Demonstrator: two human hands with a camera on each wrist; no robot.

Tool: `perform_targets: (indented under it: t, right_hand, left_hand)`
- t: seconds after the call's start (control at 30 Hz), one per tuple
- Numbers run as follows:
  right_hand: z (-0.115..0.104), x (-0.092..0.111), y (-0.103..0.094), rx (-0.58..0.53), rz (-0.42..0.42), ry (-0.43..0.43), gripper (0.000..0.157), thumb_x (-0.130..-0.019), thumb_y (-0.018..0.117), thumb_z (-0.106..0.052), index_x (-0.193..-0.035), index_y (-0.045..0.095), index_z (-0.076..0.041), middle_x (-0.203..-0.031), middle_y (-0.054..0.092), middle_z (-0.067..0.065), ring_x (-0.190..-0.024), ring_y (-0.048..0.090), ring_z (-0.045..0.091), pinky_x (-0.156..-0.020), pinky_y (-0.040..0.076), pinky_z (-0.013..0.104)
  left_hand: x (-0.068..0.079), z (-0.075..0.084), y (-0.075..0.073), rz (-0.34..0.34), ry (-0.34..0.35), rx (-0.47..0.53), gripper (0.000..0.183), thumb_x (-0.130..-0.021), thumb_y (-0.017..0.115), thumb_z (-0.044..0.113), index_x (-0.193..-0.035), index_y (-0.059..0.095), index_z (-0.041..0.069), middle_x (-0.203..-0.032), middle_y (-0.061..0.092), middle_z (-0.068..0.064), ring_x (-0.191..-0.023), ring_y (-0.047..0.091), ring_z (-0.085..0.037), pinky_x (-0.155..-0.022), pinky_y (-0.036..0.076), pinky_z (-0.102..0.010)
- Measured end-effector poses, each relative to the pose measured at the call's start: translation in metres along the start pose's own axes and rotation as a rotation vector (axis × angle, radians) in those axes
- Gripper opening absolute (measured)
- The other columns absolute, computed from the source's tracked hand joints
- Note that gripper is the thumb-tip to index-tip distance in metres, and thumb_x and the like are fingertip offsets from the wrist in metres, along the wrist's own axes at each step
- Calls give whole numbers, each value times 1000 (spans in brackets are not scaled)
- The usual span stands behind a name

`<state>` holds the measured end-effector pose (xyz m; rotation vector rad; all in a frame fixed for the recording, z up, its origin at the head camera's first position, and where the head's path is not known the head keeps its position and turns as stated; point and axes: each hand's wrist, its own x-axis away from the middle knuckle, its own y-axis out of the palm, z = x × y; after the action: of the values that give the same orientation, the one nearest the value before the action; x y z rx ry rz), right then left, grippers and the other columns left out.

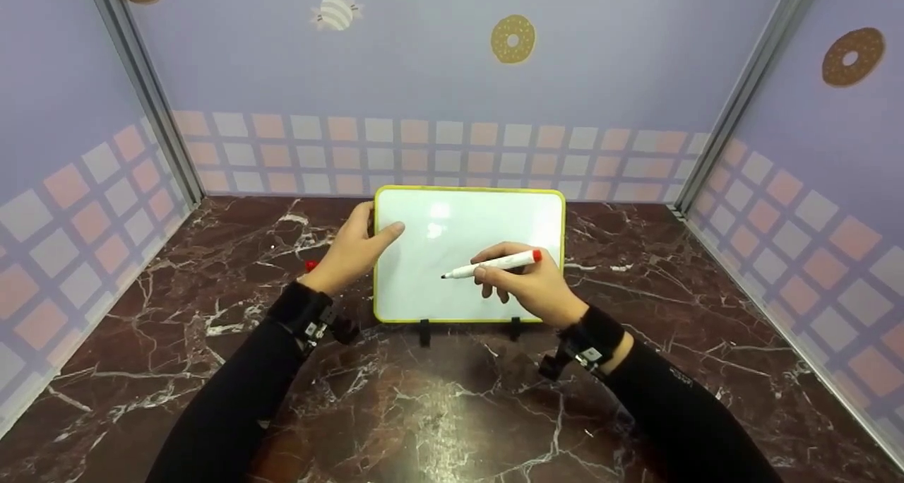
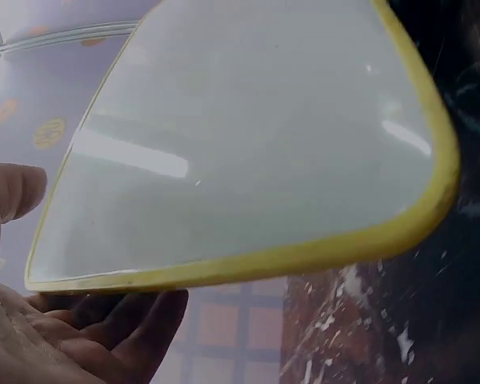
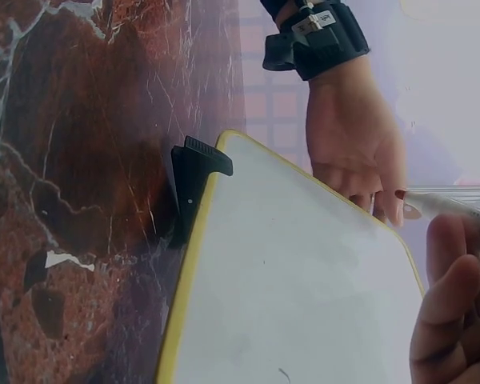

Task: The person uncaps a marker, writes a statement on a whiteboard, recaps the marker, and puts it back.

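A whiteboard with a yellow frame leans upright on the table. My left hand holds its left edge, thumb over the front and fingers behind, as the left wrist view shows with the fingers under the frame. My right hand pinches a white marker with a red end between thumb and fingers. The dark tip points left, in front of the lower middle of the board. In the right wrist view, a short dark stroke shows on the white surface.
Two black stand feet clasp the board's bottom edge. A small red object lies beside my left wrist, partly hidden. Dark marbled table runs back to patterned walls, with panels on both sides.
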<state>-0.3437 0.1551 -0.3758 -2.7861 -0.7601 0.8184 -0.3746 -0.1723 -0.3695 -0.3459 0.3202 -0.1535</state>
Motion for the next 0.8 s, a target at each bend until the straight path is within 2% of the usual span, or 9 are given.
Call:
perform_targets:
  t: [0.13, 0.23, 0.37, 0.53, 0.7, 0.8]
  right_hand:
    - [1, 0, 0, -5, -1, 6, 20, -105, 79, -12, -120, 79, 1, -91, 72, 38, -71, 67, 47, -58, 54, 26]
    - [2, 1, -1, -1, -2, 8, 19, -106, 79, -12, -120, 79, 1, -90, 73, 37, -72, 67, 48, -59, 54, 26]
    - [3, -1, 1, 4, 7, 14, 19, -105, 79, -12, -120, 79, 1, -90, 73, 37, -71, 68, 45, -58, 54, 26]
    - [5, -7, 6, 13, 22, 26, 21, -105, 80, -16, -120, 80, 0, -96, 76, 32, -72, 69, 43, -59, 54, 26]
    - [8, -14, 9, 41, 25, 16, 21, -106, 80, -17, -121, 80, -2, -97, 80, 17, -77, 68, 52, -59, 55, 27]
    - [10, -18, 11, 43, 30, 11, 21, -106, 79, -16, -120, 80, -1, -97, 80, 14, -77, 67, 54, -59, 55, 27]
  left_hand:
    - [0, -6, 7, -13, -7, 130, 63, -118, 57, 31, -163, 32, -5, -146, 53, -27, -126, 63, -37, -101, 58, -50]
    - [1, -9, 13, -18, -45, 250, 53, -120, 53, 29, -158, 35, -4, -137, 57, -25, -116, 67, -34, -93, 60, -44]
    - [5, -12, 17, -25, -114, 364, 48, -121, 48, 33, -152, 40, -2, -131, 60, -20, -111, 68, -30, -92, 61, -43]
    - [8, -16, 18, -34, -146, 448, 49, -121, 46, 36, -151, 45, -3, -127, 64, -18, -110, 69, -29, -93, 60, -46]
    - [13, -21, 21, -50, -181, 537, 54, -121, 44, 36, -161, 43, -1, -131, 66, -17, -115, 69, -29, -100, 58, -49]
    - [16, -25, 24, -49, -187, 551, 54, -122, 42, 35, -162, 44, 0, -133, 67, -17, -118, 69, -29, -102, 57, -49]
